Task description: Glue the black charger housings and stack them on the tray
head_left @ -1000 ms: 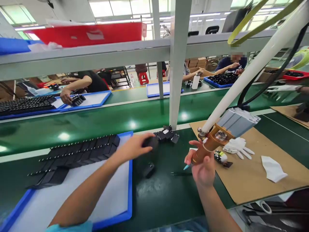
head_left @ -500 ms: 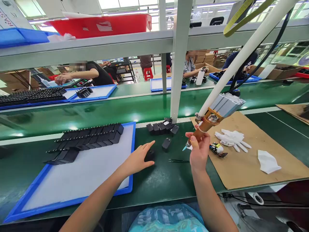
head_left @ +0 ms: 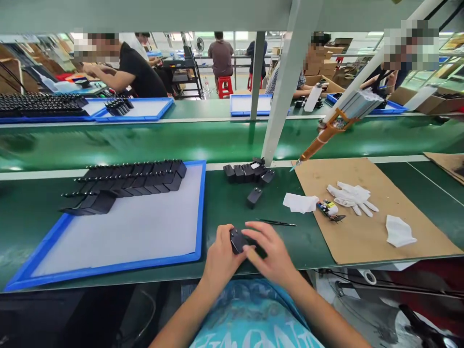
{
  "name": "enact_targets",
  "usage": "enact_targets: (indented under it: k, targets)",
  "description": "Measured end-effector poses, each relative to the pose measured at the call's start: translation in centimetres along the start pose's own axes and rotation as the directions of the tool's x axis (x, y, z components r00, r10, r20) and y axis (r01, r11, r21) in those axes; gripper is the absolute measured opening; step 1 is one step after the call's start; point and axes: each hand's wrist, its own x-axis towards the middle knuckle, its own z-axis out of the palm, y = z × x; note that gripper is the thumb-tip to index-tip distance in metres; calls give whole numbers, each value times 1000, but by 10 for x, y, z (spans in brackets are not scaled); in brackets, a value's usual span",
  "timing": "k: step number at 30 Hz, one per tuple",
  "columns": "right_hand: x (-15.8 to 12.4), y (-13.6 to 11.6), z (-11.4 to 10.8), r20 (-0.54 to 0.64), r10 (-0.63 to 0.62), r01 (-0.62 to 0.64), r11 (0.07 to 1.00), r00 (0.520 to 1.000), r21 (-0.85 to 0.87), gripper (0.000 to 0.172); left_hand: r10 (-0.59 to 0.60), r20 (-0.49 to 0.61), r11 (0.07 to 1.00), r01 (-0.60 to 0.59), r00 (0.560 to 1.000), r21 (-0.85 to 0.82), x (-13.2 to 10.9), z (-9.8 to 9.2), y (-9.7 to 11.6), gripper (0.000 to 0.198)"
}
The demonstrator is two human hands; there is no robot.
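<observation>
My left hand is wrapped round a black plug adapter, holding it up near the table's front edge. On its other side, the thumb and fingertips of my right hand pinch the adapter's right side; the exact contact is partly hidden. Beyond my hands lie black tweezers and a single adapter. Farther back is a small group of adapters. To the right, an orange glue dispenser with a pale blue tip hangs from a white pole.
A blue-rimmed tray at left carries rows of black adapters. On brown cardboard lie white gloves, a circuit board and white paper. A metal post rises behind. Co-workers sit beyond the green belt.
My right hand has let go of the dispenser, which now hangs farther back, and has come to the adapter. My left hand has picked up the adapter and brought it closer to me.
</observation>
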Motion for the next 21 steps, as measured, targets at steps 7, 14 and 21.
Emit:
enact_targets:
  k: [7, 14, 21]
  targets:
    - [-19, 7, 17, 68, -143, 150, 982, 987, -118, 45, 39, 274, 915, 76, 961, -396, -9, -20, -10, 58]
    - [-17, 5, 7, 134, -170, 191, 968, 976, -164, 41, -64, 404, 604, 357, 913, -713, 2, -23, -17, 42]
    - [-24, 0, 19, 151, -151, 190, 937, 977, -292, 57, -61, 349, 588, 316, 935, -744, 7, -16, -17, 35]
